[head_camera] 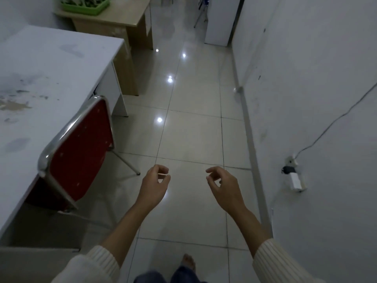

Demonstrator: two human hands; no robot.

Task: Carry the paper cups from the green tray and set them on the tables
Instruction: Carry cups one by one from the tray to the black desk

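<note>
Over the tiled floor point(189, 139), the left hand point(156, 184) and right hand point(223, 185) hang loosely curled with fingers apart, neither holding anything. At eleven o'clock, well apart from them, the green tray point(85, 8) sits on the wooden desk point(122, 19); whatever pale things lie in it are too blurred to call paper cups. Likely risk: clipping the red chair point(81, 148) jutting from the white table point(51, 64) at nine o'clock.

Red chair point(81, 152), wall socket point(290, 160)
</note>
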